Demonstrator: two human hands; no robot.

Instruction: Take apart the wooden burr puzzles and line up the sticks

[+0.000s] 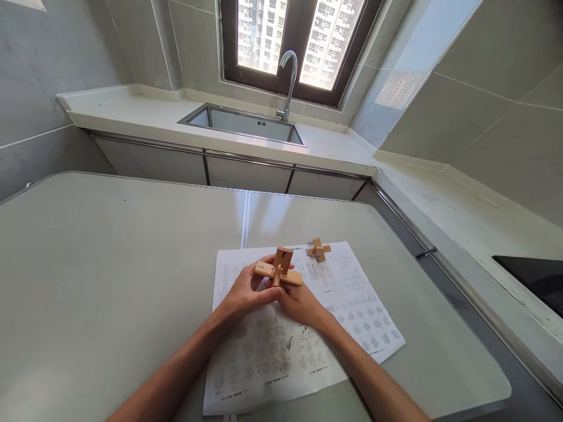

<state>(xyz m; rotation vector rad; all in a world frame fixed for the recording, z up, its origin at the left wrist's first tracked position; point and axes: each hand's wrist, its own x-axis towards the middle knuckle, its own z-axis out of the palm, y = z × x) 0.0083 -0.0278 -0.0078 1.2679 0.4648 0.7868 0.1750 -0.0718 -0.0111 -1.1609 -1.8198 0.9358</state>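
Both hands meet over the middle of the paper sheet, around a wooden interlocking puzzle (290,278) made of crossed pieces. One piece stands upright with a "3" on it, another lies crosswise with a "2", and a third end points toward me. My left hand (248,290) grips it from the left, thumb along the near side. Below and to the right, my right hand (301,302) has its fingers curled under the puzzle, partly hidden by it. A smaller assembled wooden cross puzzle (319,251) rests at the sheet's far edge.
The printed instruction sheet (365,316) with small diagrams lies on a pale table (109,264). Beyond the table stands a counter with a sink (246,126) and a faucet (288,82) under a window. A counter (475,217) with a dark cooktop (534,278) runs along the right.
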